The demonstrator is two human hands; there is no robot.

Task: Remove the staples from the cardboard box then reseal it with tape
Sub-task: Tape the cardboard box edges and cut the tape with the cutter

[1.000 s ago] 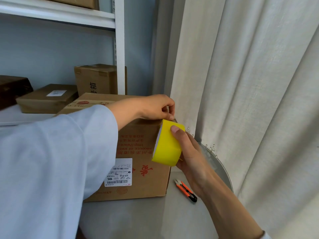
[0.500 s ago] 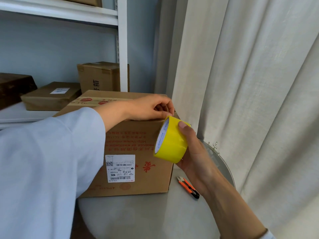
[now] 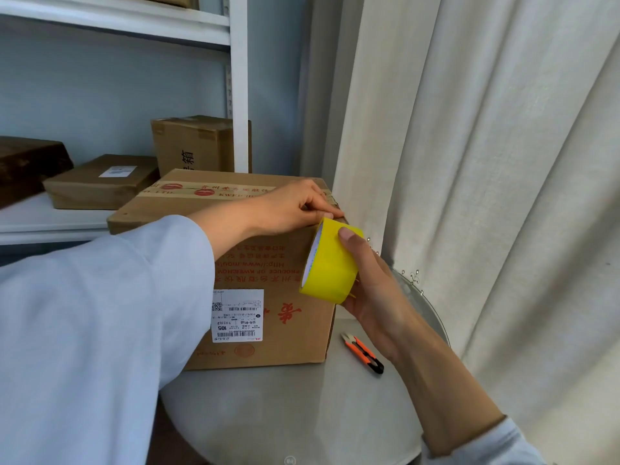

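- My right hand (image 3: 375,290) grips the wide yellow roll of adhesive tape (image 3: 330,261), thumb on its outer face, at the upper right front corner of the brown printed cardboard box (image 3: 268,297).
- My left hand (image 3: 295,206) rests on that box's top edge, fingers curled and pinching at the roll's upper rim; I cannot make out the tape end.
- The box stands on a round grey table (image 3: 302,414).
- An orange-and-black utility knife (image 3: 362,353) lies on the table just beside the box.

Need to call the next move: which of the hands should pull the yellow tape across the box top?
Right hand: it grips the yellow tape roll at the box top edge. Left hand is at the edge, apparently anchoring the end.
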